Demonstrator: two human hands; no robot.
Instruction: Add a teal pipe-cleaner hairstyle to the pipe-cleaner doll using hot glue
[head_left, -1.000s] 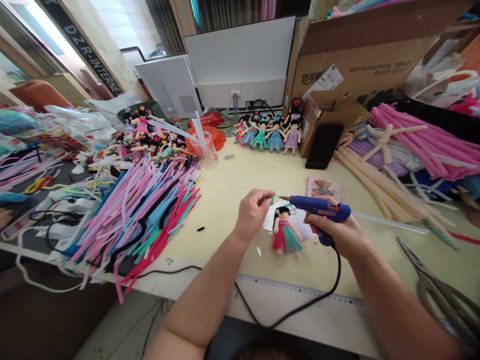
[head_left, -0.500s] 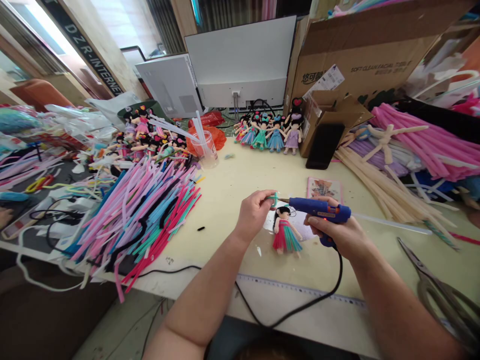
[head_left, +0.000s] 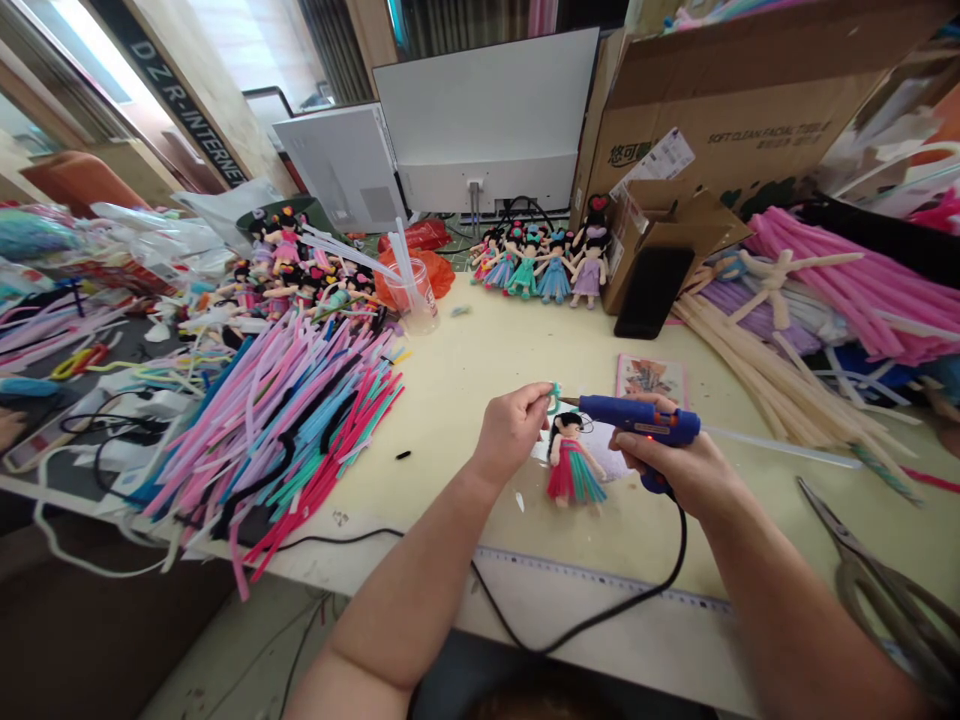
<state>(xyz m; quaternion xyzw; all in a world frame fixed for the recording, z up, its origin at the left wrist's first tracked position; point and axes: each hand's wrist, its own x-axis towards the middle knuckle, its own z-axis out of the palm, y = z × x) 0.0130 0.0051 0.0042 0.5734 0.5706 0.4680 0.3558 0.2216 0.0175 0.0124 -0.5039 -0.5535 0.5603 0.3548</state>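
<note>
Where the hands meet above the counter (head_left: 469,385), a small green piece (head_left: 555,399) projects as a curl from the fingertips of the left hand (head_left: 514,428), which are pinched closely on it. A second ago it was mostly hidden by those fingers; more of it now shows beside the nozzle (head_left: 571,400), probably leaving a clearer surface for glue, though contact cannot be told. The right hand (head_left: 667,455), wrapped around the grip of the blue glue gun (head_left: 637,417), has hardly shifted. Just on the near side of the nozzle lies a doll (head_left: 574,460) in a red-and-green skirt, unmoved on the counter.

Farther out, a card (head_left: 651,380) lies just beyond the gun, and the glue stick (head_left: 787,448) projects right toward beige stems (head_left: 772,370), narrowing the room there; scissors (head_left: 862,570) occupy the near right. Leftward, open counter extends to the heaped stems (head_left: 300,420), interrupted by a black scrap (head_left: 403,455). Another open stretch reaches the far row of dolls (head_left: 553,270). A black cord (head_left: 600,625) loops over the near edge, past the ruler strip (head_left: 600,580).
</note>
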